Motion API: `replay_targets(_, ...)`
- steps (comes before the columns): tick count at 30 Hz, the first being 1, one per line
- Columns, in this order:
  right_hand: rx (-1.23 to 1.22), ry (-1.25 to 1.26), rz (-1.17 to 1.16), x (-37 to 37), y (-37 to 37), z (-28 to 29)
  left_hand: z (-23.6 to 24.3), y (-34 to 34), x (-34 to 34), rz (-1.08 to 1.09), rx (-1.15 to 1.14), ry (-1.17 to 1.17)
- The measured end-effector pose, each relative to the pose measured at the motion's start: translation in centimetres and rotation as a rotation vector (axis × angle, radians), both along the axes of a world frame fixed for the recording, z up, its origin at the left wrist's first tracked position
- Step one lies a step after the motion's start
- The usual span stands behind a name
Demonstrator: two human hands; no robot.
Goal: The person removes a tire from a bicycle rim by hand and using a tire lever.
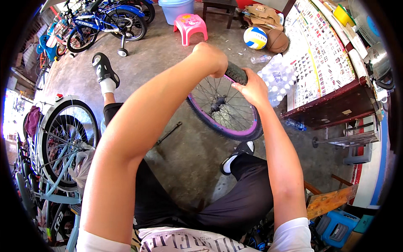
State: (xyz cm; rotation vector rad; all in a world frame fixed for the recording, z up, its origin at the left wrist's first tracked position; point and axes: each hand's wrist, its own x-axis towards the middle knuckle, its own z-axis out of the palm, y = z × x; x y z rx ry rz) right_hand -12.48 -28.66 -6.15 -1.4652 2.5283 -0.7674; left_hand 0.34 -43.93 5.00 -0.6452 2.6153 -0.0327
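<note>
A bicycle wheel (215, 122) with a purple rim, dark spokes and a black knobby tire (236, 74) is held up in front of me, its lower part close to the floor beyond my right foot. My left hand (211, 60) is closed round the tire at the upper left, with the fingers mostly hidden behind the wrist and knuckles. At the upper right my right hand (255, 87) grips the same tire, its thumb on the near side by the rim and its fingers over the outer edge. A stretch of tread shows between the two hands.
A dark metal rod-like tool (169, 133) lies on the floor. Bicycles stand at left, including a light-blue one (63, 164) and a blue child's bike (103, 25). Beyond are a pink stool (191, 28), two balls (255, 38), packed bottles (277, 80) and a cabinet (331, 107).
</note>
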Motion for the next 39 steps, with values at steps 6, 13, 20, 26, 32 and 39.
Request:
replay_targets(6,-0.156,0.222,0.036,-1.2,0.6,-2.0,-7.6,0.6,5.2,0.139,0.133,0.381)
replay_targets(13,-0.041,0.125,-0.065,-2.2,0.6,-2.1,-13.3,3.7,4.6,0.212,0.073,0.615)
replay_targets(20,-0.038,0.145,-0.079,-1.5,0.1,-2.0,-13.4,5.8,3.5,0.283,0.034,0.624)
replay_targets(26,-0.065,0.193,-0.081,-1.0,0.2,-2.3,-12.9,5.3,2.9,0.282,0.084,0.622)
replay_targets(32,-0.061,0.16,-0.064,-0.3,-0.2,-1.7,-11.0,4.2,1.2,0.186,0.022,0.491)
replay_targets(39,-0.068,0.168,-0.065,0.1,-0.1,-1.7,-13.9,4.2,1.1,0.28,-0.028,0.539)
